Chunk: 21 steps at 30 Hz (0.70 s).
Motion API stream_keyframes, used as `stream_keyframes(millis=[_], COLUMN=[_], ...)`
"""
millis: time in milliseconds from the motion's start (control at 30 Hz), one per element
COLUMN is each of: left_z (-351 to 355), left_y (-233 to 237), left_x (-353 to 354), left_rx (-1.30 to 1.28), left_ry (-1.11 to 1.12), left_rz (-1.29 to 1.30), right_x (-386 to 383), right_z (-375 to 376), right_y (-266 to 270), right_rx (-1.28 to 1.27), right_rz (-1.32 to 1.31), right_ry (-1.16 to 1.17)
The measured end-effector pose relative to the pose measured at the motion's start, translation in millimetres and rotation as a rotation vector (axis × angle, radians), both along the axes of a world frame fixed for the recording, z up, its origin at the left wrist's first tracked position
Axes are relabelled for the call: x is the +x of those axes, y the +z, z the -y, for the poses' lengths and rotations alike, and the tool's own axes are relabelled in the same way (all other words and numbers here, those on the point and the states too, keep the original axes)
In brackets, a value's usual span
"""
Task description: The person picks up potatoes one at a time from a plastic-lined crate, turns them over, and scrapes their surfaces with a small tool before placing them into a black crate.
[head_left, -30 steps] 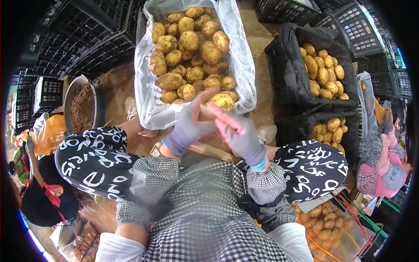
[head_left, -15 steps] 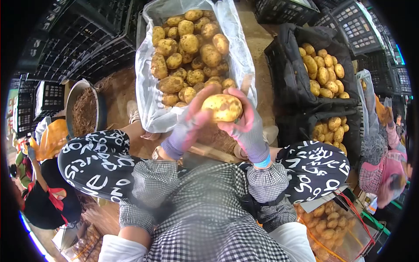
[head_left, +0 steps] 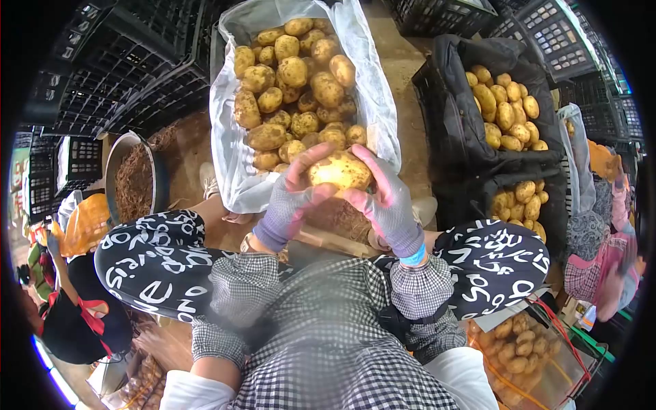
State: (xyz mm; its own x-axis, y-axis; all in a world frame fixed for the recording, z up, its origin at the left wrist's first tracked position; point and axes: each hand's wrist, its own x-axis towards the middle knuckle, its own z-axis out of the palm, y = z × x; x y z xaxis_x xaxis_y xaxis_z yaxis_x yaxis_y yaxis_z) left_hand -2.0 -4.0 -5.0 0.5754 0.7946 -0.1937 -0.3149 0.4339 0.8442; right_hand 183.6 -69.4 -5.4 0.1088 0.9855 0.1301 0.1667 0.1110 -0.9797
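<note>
A yellow potato with brown patches (head_left: 340, 171) is held between my two gloved hands, over the near edge of a crate. My left hand (head_left: 295, 198) grips its left end, thumb below and fingers above. On the right end, my right hand (head_left: 384, 198) closes in the same way. Both gloves are grey with pink fingers. Just beyond, the crate lined with white plastic (head_left: 229, 137) holds several soil-marked potatoes (head_left: 292, 72).
Black-lined crates of potatoes (head_left: 444, 102) stand at the right. A round tub of brown soil-like material (head_left: 137, 174) is at the left, beneath stacked black crates (head_left: 154, 89). Co-workers sit at far left (head_left: 85, 314) and far right (head_left: 601, 266). Bagged potatoes (head_left: 519, 348) lie lower right.
Both hands have moved slightly left with the potato, which shows a different face and tilt. The fingers of my left hand have shifted on it. The co-worker at far right has moved.
</note>
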Motion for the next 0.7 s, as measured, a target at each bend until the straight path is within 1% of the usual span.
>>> stream_keyframes(millis=[67, 133, 200, 300, 400, 467, 567, 633, 667, 700], left_z=[1.5, 4.3, 3.0, 1.8, 0.6, 1.4, 3.0, 2.2, 0.9, -0.4], left_y=[3.2, -6.1, -6.6, -3.8, -1.6, -0.3, 7.8, 2.5, -0.5, -3.5], left_x=[0.5, -0.8, -1.9, -3.1, -3.1, -2.7, 0.0, -1.0, -1.8, -2.6], left_rx=[-0.011, -0.007, 0.005, 0.019, 0.025, 0.028, -0.05, -0.058, -0.053, -0.048], left_ry=[-0.01, 0.002, -0.003, -0.023, -0.016, -0.005, 0.007, 0.014, 0.016, 0.018], left_rz=[0.018, 0.01, 0.002, 0.004, 0.021, 0.015, 0.105, 0.134, 0.135, 0.135], right_x=[-3.8, 4.6, 0.7, 0.8, -3.5, -1.7, 1.9, 2.3, 2.4, -2.3], right_z=[2.3, 6.7, 6.2, 7.6, 6.4, 6.3, 6.0, 2.6, 5.2, 5.3], right_y=[-6.6, -0.1, 6.2, 1.7, 8.3, 1.9, -8.5, -7.6, -2.6, 1.9], right_rx=[0.05, -0.123, -0.141, -0.144, -0.134, -0.102, -0.132, -0.201, -0.254, -0.269], right_rz=[-0.014, -0.191, -0.267, -0.331, -0.375, -0.323, -0.278, -0.296, -0.319, -0.355], right_ry=[-0.057, -0.069, -0.129, -0.112, -0.154, -0.163, -0.207, -0.153, -0.084, -0.075])
